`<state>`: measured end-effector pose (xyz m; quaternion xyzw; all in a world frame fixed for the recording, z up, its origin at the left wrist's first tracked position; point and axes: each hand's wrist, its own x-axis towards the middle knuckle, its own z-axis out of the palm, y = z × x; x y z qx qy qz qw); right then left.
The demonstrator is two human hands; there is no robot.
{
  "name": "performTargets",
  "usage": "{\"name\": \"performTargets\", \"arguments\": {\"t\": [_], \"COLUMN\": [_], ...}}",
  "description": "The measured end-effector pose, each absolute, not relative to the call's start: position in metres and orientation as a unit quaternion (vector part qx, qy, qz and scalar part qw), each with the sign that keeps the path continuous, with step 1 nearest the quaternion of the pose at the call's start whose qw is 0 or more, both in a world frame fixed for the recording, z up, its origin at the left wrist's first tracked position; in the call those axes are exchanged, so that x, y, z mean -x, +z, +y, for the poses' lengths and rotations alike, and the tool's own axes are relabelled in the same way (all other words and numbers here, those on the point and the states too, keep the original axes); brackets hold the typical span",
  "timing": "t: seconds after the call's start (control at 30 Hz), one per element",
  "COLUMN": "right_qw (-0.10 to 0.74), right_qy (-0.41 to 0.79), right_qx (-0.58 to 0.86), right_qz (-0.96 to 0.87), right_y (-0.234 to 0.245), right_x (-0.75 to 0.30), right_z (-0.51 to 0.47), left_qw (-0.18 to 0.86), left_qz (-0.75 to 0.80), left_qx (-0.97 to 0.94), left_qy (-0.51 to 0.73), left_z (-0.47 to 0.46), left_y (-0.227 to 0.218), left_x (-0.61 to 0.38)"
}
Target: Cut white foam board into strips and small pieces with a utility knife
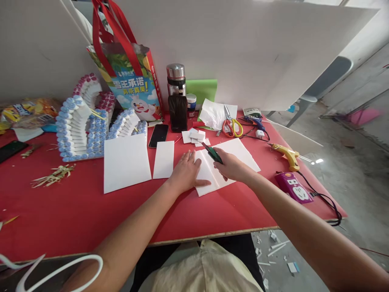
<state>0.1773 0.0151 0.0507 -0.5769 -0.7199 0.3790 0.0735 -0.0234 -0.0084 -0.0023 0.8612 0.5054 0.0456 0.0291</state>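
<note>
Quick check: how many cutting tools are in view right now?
2: the green cutter in the right hand, over the white board, and the scissors with red and yellow handles, farther back on the table. Others may be hidden.

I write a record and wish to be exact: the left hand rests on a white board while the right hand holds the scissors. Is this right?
Not quite: the head view shows the right hand holding a green cutter; the scissors lie farther back. The left hand does rest on a white board.
</note>
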Motion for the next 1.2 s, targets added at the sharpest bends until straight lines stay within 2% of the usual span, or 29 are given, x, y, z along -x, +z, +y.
{"name": "performTargets", "arguments": {"t": [0.17, 0.53, 0.87, 1.2], "right_qw": [0.012, -0.017, -0.149, -0.194], "right_qy": [0.376, 0.379, 0.337, 0.325], "right_qx": [0.576, 0.578, 0.578, 0.553], "right_qz": [-0.726, -0.723, -0.728, -0.742], "right_y": [0.055, 0.054, 0.096, 0.102], "right_x": [-0.173, -0.162, -0.136, -0.147], "right_z": [0.012, 0.019, 0.023, 0.003], "left_qw": [0.003, 0.009, 0.046, 0.000], "left_qz": [0.511, 0.493, 0.493, 0.489], "left_qx": [-0.859, -0.868, -0.867, -0.870], "left_qy": [0.038, 0.054, 0.063, 0.061], "left_z": [-0.010, -0.008, -0.006, -0.006], "left_y": [-0.006, -0.002, 0.000, -0.005], "left_x": [0.022, 0.024, 0.023, 0.024]}}
